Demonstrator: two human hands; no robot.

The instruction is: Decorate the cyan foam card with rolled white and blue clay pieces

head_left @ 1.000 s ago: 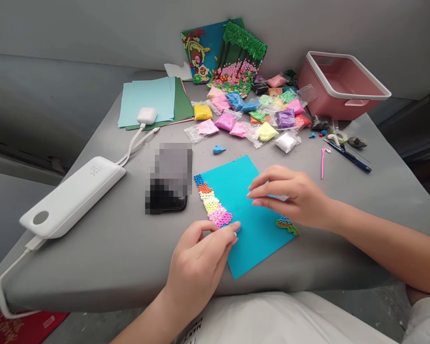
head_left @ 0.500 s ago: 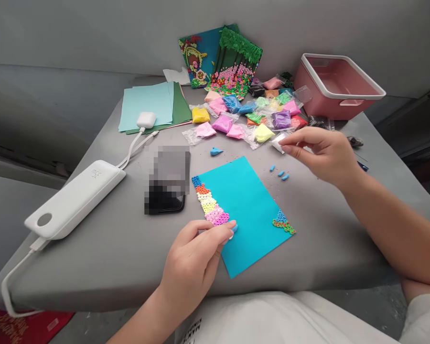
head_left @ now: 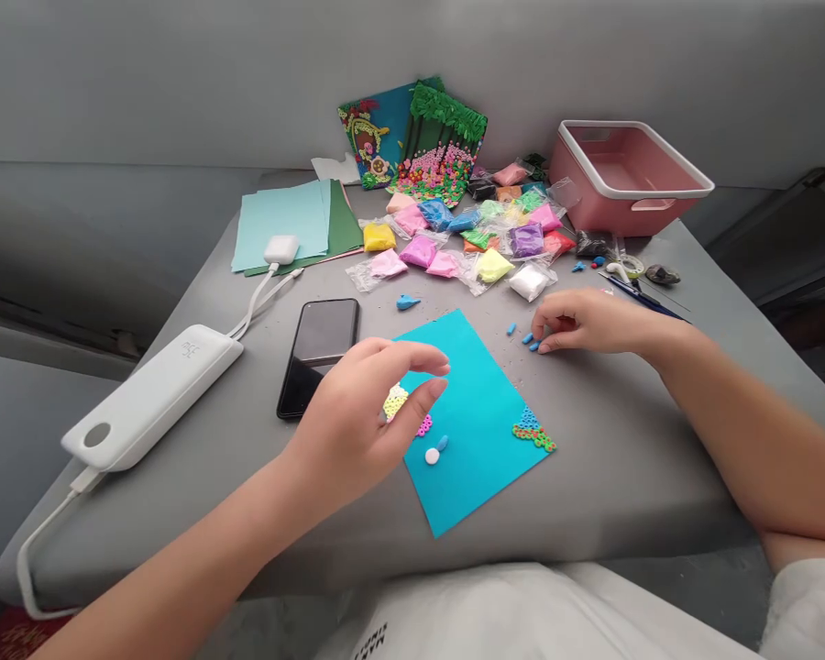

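A turquoise card lies tilted on the table, with bead-like clay rings along its left edge and a blue-and-green patch of rings at its right corner. On the card sit a flat white clay disc and a small blue clay piece touching it. My left hand hovers over the card's left side, thumb and fingers apart, holding nothing and hiding some rings. My right hand is low over the table with bent, parted fingers; its thumb tip is at one of the small blue clay pieces.
Packets of coloured clay are spread behind the card, before two decorated pictures. A pink bin stands back right, near tweezers. A phone, power bank and coloured paper sheets are left.
My left hand has let go of the blue piece and white disc on the card and lifted up and left. My right hand has come down from the white packet to the blue pieces.
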